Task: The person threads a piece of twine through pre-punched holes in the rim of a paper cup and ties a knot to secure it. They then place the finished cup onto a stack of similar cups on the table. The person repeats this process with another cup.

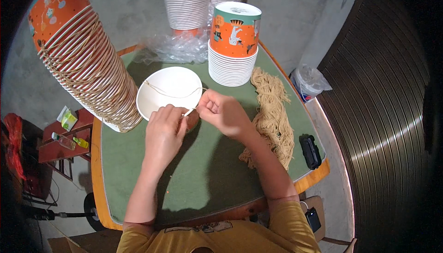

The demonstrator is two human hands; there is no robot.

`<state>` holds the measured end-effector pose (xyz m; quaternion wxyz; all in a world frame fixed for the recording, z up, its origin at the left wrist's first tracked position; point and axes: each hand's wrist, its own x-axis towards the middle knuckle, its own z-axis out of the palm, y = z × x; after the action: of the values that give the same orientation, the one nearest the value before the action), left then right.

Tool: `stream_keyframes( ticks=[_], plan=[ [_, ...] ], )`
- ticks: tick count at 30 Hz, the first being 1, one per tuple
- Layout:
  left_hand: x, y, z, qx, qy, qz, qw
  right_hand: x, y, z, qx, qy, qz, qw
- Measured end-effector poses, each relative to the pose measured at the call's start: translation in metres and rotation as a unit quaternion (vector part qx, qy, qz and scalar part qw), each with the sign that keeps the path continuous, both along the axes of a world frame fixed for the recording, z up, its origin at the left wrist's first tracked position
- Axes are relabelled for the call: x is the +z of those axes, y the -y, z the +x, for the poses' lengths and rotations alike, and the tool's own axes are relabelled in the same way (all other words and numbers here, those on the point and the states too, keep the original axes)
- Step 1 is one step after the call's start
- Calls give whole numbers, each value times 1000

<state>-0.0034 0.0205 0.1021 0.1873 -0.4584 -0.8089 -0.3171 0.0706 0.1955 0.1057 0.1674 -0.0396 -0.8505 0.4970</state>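
A paper bucket is tipped with its white inside facing up, in the middle of the table. My left hand grips its near rim, with fingers bent over the edge and the fingertips partly hidden. A thin tan cord lies across the bucket's mouth and runs over the right rim toward my right hand. That hand is closed in a pinch on the cord, close beside the rim. A skein of tan cords lies to the right, near my right forearm.
At left leans a tall stack of paper buckets with cord handles. An upside-down orange stack stands at the back. Clear plastic wrapping lies beside it. A black case sits on the green table's right side.
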Motion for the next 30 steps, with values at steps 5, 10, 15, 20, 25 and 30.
stream_keyframes(
  ticks=[5,10,15,20,25,30],
  plan=[
    [6,6,-10,19,77,46,996,-18,13,-11,-47,-88,-16,995],
    [4,12,-14,17,120,55,991,-33,27,-19,-59,-110,-39,991],
    [2,11,-14,22,138,67,988,-43,27,-24,-62,-122,-85,987],
    [4,8,-12,19,150,86,985,-38,26,-21,-62,-99,-84,990],
    [7,10,-11,29,134,46,989,-37,26,-20,-69,-92,-79,990],
    [5,10,-11,33,128,44,990,-36,26,-20,-69,-88,-75,991]
  ],
)
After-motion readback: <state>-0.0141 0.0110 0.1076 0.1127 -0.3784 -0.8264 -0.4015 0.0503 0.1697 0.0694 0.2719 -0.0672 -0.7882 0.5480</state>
